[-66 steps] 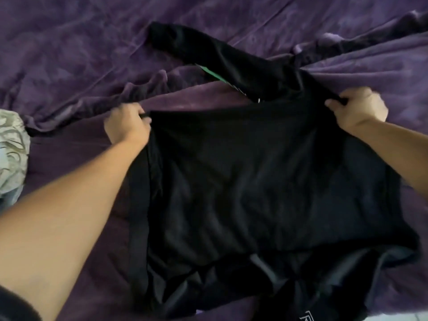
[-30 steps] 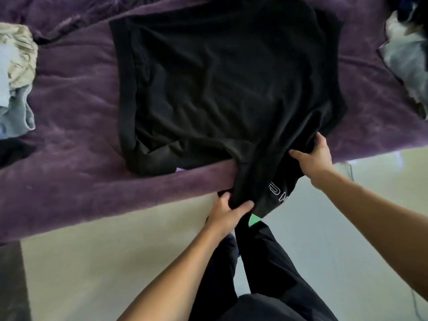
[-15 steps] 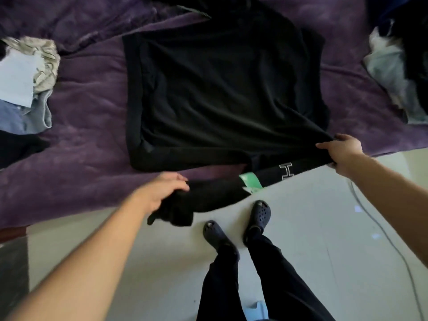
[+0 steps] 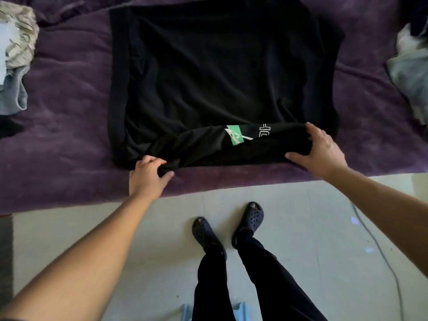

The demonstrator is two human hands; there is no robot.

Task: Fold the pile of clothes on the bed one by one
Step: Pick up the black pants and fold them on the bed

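Head view, near to far. Pale blue plastic object [image 4: 188, 311] at the bottom edge, cut off and partly behind the legs, can't identify. Person's legs in black trousers [image 4: 257, 286], feet in dark perforated rubber clogs [image 4: 208, 235], standing on pale tiled floor [image 4: 157, 230]. Thin grey cable [image 4: 382, 256] runs along the floor at right and out of frame.

Both bare forearms reach to the near edge of the bed. Left hand [image 4: 148, 178]: fingers curled, pinching the end of a sleeve at the near-left corner of the large black long-sleeved top [image 4: 220, 72]. Right hand [image 4: 322, 154]: spread wide, palm down, thumb out along the near edge, fingers over the sleeve fold at the near-right corner, pressing it.

Top lies flat on the crushed purple velvet bedspread [image 4: 64, 135], close to the bed's near edge. Sleeve laid across the near hem between the hands; it carries a green patch [image 4: 235, 135] and white outlined lettering [image 4: 265, 132], partly folded under, unreadable. Far end of the top cut off by the frame.

Left edge: beige patterned and grey bundle of clothes [image 4: 17, 54], partly out of frame, with a black cloth scrap [image 4: 9, 128] nearer. Right edge: crumpled grey-white clothes pile [image 4: 412, 72], cropped, pieces not distinguishable.
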